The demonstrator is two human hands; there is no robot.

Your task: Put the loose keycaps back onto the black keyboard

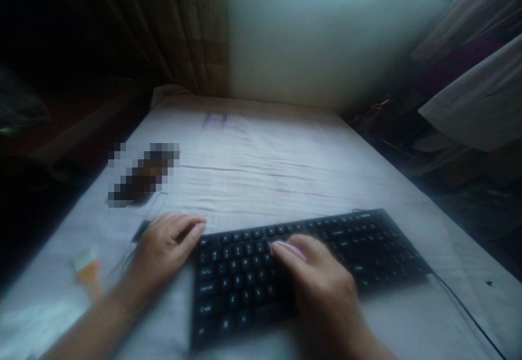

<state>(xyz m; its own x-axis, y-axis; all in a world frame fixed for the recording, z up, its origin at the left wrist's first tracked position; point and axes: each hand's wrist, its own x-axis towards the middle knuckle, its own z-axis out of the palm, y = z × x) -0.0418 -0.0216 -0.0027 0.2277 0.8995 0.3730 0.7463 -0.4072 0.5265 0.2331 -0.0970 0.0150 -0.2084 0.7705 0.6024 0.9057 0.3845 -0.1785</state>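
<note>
Black keyboard (248, 278): could skid on wrinkled cloth (265, 159) if pushed.
Left hand (165, 240): keyboard's nine o'clock; grip unclear.
Right hand (318, 267): pinches pale item (292, 249).

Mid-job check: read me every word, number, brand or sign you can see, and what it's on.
"Z": lower-left key of the black keyboard.
"A": key above it, seemingly.
Other key legends: too small or blurred.
Purple marks on the pale cloth: too blurred.
No brand readable.

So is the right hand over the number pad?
No, the right hand is over the middle of the keyboard, with the number pad farther right.
</note>
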